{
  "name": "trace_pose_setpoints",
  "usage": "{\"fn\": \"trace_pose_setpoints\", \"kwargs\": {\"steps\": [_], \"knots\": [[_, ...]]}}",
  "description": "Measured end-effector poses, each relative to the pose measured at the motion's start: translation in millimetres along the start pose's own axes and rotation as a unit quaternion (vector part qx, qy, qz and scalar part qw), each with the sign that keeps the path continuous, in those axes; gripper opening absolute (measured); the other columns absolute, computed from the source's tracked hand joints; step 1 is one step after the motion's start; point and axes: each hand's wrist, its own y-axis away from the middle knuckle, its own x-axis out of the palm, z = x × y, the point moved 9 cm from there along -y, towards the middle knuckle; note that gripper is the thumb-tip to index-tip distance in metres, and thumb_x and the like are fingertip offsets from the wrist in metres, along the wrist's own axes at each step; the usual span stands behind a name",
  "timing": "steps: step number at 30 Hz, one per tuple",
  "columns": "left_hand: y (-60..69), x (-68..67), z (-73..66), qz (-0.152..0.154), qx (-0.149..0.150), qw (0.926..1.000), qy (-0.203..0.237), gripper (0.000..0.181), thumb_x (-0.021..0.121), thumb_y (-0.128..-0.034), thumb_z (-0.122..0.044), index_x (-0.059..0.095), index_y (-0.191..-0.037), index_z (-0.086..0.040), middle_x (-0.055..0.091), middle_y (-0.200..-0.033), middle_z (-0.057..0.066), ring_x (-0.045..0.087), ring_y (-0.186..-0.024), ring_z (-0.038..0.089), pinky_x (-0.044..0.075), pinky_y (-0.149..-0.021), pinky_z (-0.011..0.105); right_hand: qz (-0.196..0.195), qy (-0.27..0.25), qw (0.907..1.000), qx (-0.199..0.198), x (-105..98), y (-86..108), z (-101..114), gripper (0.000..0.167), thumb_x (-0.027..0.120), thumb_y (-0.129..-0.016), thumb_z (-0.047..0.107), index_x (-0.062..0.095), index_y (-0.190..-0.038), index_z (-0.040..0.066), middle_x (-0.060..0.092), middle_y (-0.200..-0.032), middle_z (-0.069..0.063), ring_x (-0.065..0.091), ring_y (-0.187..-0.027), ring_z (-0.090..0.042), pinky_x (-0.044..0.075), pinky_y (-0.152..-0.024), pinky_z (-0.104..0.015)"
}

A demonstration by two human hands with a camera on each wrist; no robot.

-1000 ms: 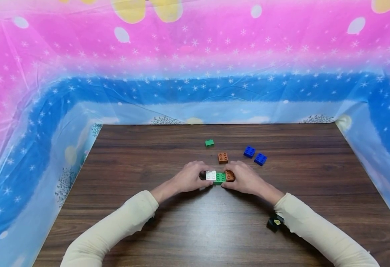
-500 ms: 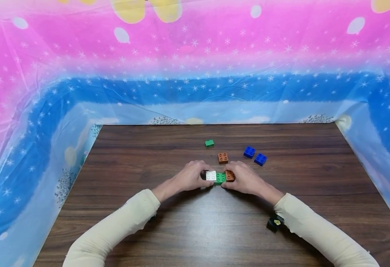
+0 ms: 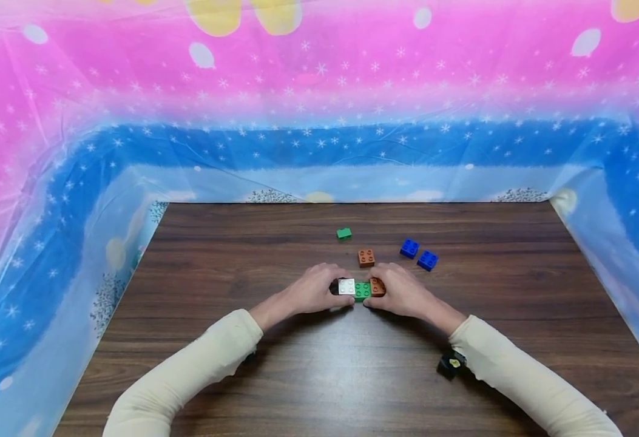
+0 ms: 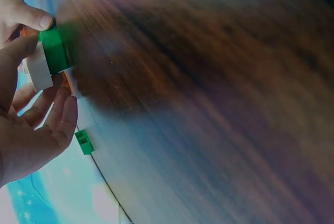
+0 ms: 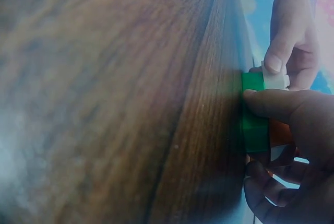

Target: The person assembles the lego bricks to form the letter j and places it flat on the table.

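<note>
Behind everything we see a pink-and-blue printed cloth [image 3: 319, 142], and before it a dark wood-grain tabletop [image 3: 210, 249]. Two cream sleeves [image 3: 193, 364] reach in over it, cut off by the lower edge of our head view. The left hand [image 3: 315, 289] grips the left end of a short row of joined bricks [image 3: 362, 291], thumb in front and fingers bent behind; the right hand [image 3: 405, 291] holds the other end the same way, so both sets of fingers are clamped on the row. Against a second ago, we notice only that the left thumb lies slightly farther along the front, toward the right thumb; the row and the loose pieces match. We judge this a small change of hold, with the joined row unaltered.

The row sits between the hands: a white brick [image 3: 346, 286] at the left, a green brick [image 5: 254, 136] lower in the middle, an orange brick [image 3: 377, 286] at the right, partly covered by the right hand. Beyond it lie a loose orange brick [image 3: 366, 258], two blue bricks [image 3: 409, 247] to the right, and, farthest back, a small green brick [image 3: 343, 233].

We cannot tell whether the row touches the tabletop, or whether the green underneath is one piece.
</note>
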Motion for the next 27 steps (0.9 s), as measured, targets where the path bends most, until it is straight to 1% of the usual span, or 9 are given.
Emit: {"fn": "trace_pose_setpoints", "kwargs": {"steps": [3, 10, 15, 22, 27], "knots": [[-0.6, 0.2, 0.1, -0.001, -0.004, 1.0000, -0.006, 0.048, 0.076, -0.0932, -0.038, 0.068, -0.132, -0.011, 0.070, -0.107, 0.000, 0.057, -0.087, 0.012, 0.045, -0.073, 0.030, 0.000, -0.002, 1.0000, 0.000, 0.6, -0.1, -0.2, 0.040, 0.087, -0.082, 0.034, 0.072, -0.113, 0.014, 0.068, -0.106, -0.001, 0.056, -0.085, -0.012, 0.046, -0.069, -0.030], [-1.1, 2.4, 1.9, 0.000, -0.008, 1.0000, 0.006, 0.044, 0.075, -0.0940, -0.035, 0.069, -0.130, -0.011, 0.068, -0.101, 0.000, 0.057, -0.082, 0.010, 0.047, -0.071, 0.029, 0.001, -0.004, 1.0000, 0.000, 2.4, 0.0, -0.8, 0.040, 0.086, -0.083, 0.034, 0.072, -0.114, 0.014, 0.067, -0.106, 0.000, 0.056, -0.086, -0.012, 0.046, -0.070, -0.031], [0.4, 2.9, 0.2, -0.001, -0.006, 1.0000, 0.007, 0.044, 0.073, -0.0955, -0.034, 0.066, -0.131, -0.009, 0.067, -0.104, 0.001, 0.058, -0.084, 0.011, 0.048, -0.072, 0.029, -0.001, -0.002, 1.0000, -0.004, 1.9, 0.9, -0.3, 0.042, 0.087, -0.082, 0.035, 0.072, -0.116, 0.015, 0.067, -0.107, 0.000, 0.056, -0.087, -0.012, 0.046, -0.071, -0.032], [0.8, 2.0, -2.1, -0.004, 0.000, 0.9999, 0.015, 0.041, 0.072, -0.0957, -0.032, 0.066, -0.129, -0.008, 0.067, -0.104, 0.002, 0.059, -0.085, 0.011, 0.048, -0.072, 0.029, 0.001, -0.017, 0.9998, -0.006, -0.4, 5.2, -0.4, 0.050, 0.087, -0.082, 0.035, 0.069, -0.125, 0.016, 0.065, -0.115, -0.002, 0.059, -0.095, -0.015, 0.049, -0.078, -0.036], [0.3, 1.6, -2.6, -0.005, 0.001, 1.0000, 0.008, 0.047, 0.075, -0.0922, -0.035, 0.066, -0.129, -0.008, 0.068, -0.106, 0.002, 0.059, -0.085, 0.011, 0.047, -0.071, 0.027, -0.002, -0.027, 0.9996, -0.008, -3.3, 9.5, -2.4, 0.053, 0.086, -0.083, 0.036, 0.067, -0.128, 0.016, 0.066, -0.123, -0.004, 0.061, -0.102, -0.019, 0.051, -0.082, -0.040]]}}
